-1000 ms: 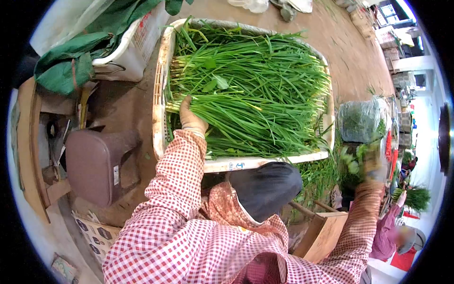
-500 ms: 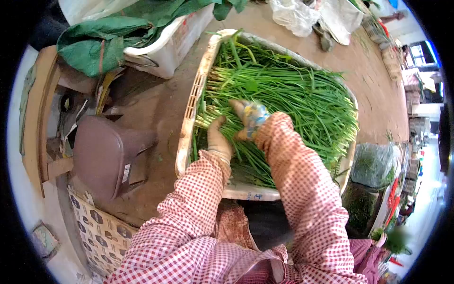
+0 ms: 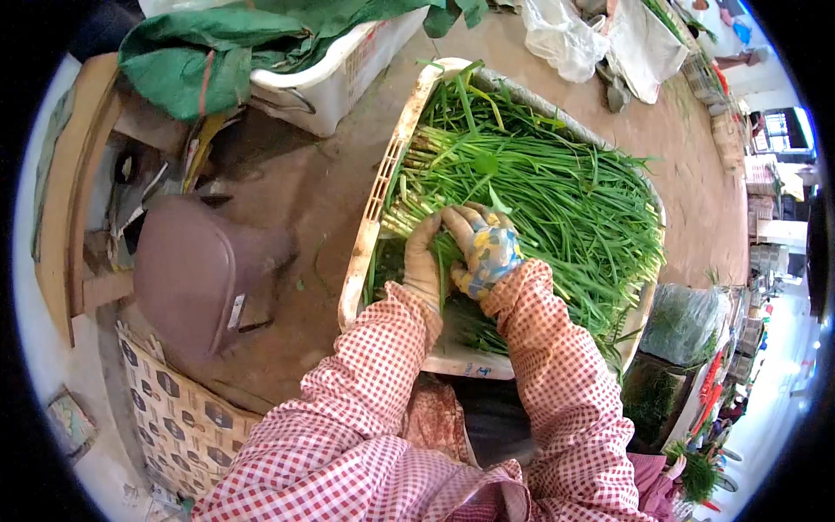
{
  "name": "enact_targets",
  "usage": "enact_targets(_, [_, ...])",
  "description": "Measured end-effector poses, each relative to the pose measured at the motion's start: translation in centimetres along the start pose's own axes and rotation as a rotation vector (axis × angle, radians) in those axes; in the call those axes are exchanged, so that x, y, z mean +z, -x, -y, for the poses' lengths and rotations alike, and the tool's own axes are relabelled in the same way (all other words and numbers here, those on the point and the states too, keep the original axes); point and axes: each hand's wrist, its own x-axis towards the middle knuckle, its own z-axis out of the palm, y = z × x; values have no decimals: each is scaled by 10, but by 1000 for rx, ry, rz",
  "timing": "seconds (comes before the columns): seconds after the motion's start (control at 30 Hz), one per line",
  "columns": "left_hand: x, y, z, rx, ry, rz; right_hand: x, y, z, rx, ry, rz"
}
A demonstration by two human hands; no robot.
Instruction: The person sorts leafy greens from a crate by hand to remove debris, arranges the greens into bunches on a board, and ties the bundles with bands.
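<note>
Long green chives (image 3: pixel 557 191) with pale stem ends lie piled in a white plastic crate (image 3: pixel 370 217). At the near side of the pile, my left hand (image 3: pixel 424 263), in a dirty pale glove, curls around some chives just below their stem ends. Close beside it, my right hand (image 3: pixel 487 250), in a pale glove with a blue and yellow pattern, bends its fingers over the same chives. The fingertips of both hands come together over the stalks. My palms and the undersides of my fingers are hidden.
A brown stool (image 3: pixel 183 274) stands on the left. Behind it is another white crate (image 3: pixel 348 78) with green cloth (image 3: pixel 187 70) over it. White plastic bags (image 3: pixel 565 39) lie on the floor at the back. Bagged greens (image 3: pixel 687 322) are at the right.
My right hand has come closer to my left and its fingers have folded over the chives. The whole view has shifted slightly, with the crate now further right.
</note>
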Motion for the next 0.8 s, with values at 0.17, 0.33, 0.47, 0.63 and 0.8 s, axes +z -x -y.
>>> enact_targets(0.17, [-8,1,4,-97,61,5,-21,16,-23,-61,-293,50])
enact_targets(0.33, [-1,0,1,-284,0,157,-74,31,-36,55,-100,-362])
enact_targets(0.47, [-19,0,15,-187,-209,426,-50,29,-38,91,-443,-145])
enact_targets(0.63, [25,39,89,-487,467,713,-45,88,-9,178,-790,-354])
enact_targets(0.8, [72,95,154,-107,-637,838,-55,174,1,387,-707,-820])
